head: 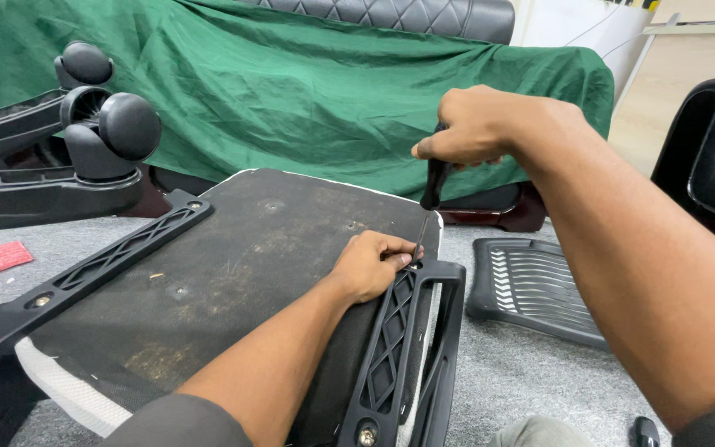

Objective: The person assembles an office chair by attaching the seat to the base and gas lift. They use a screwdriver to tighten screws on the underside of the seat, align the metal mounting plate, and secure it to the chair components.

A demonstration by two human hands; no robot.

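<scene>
My right hand (472, 128) is closed in a fist round the black handle of a screwdriver (433, 184), held upright with its thin shaft pointing down at the armrest (403, 331). My left hand (371, 263) lies curled on the upturned seat (208, 281), fingertips at the screwdriver's tip where the armrest bracket meets the seat; it grips nothing I can make out. A second armrest (84, 277) is fixed on the seat's far side. The seat rests on grey carpet (515, 372), near a wheeled base (84, 141) and a ribbed black panel (535, 285).

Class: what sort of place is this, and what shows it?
Probably a furniture repair or assembly space: an upturned chair seat on grey carpet, a loose wheeled chair base, and a screwdriver in the right hand.
</scene>
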